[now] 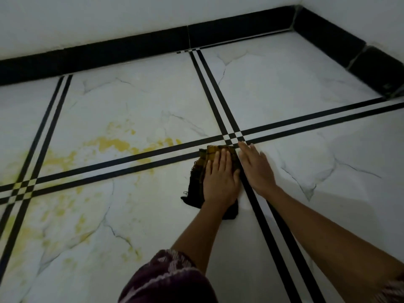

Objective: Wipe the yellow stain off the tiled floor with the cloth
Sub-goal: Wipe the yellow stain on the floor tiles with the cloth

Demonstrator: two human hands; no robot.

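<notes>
Patterned sleeve (168, 278) at the bottom centre of the frame leads up the forearm to the left hand (219, 178), which lies flat, fingers together, pressing one dark cloth (196, 182) onto the tiled floor (306, 160). No fingers curl around the fabric; it is pinned under the palm, not pinched. The cloth's far end, just below the crossing of black lines at frame centre, already shows yellow.

From that hand the yellow stain (113, 145) lies to the left: one broken smear whose long axis runs along the double black line (122, 159) toward the left edge, with paler patches spreading down into the lower left tile. The left hand is clearly the nearer one, so the coming stroke probably sweeps leftward along the line.

The right hand (255, 169) rests spread and empty on the tile just beside the cloth, apparently as a brace. Most of the stain looks uncleaned.
</notes>
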